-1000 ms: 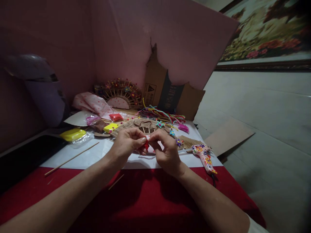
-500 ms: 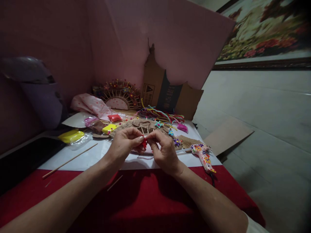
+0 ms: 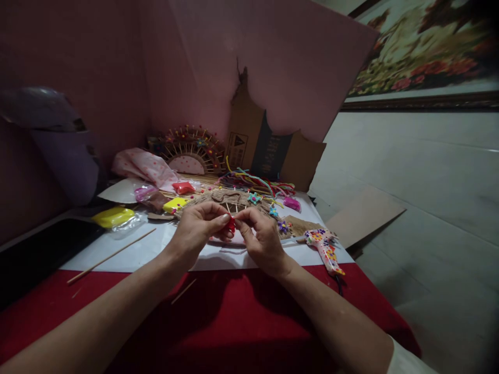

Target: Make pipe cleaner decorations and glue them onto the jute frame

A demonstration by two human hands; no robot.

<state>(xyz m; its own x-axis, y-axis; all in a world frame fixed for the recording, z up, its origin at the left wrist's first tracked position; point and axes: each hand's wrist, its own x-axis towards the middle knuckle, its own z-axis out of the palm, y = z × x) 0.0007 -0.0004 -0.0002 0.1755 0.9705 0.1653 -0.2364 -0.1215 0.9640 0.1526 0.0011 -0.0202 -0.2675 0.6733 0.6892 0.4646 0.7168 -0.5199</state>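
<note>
Glue gun (image 3: pixel 325 248) at the right end of the worktop (image 3: pixel 249 317), long stick (image 3: pixel 112 256) at left, cardboard (image 3: pixel 273 143) standing behind the cords (image 3: pixel 257 182), apparently against the wall (image 3: pixel 187 62), packets (image 3: pixel 114 217) beside the tablet (image 3: pixel 42 257).

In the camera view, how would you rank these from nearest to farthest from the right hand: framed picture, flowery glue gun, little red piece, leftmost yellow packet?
From the right hand:
1. Red piece, at its fingertips
2. Flowery glue gun, to its right
3. Leftmost yellow packet, over on the left
4. Framed picture, high on the wall, far right
</note>
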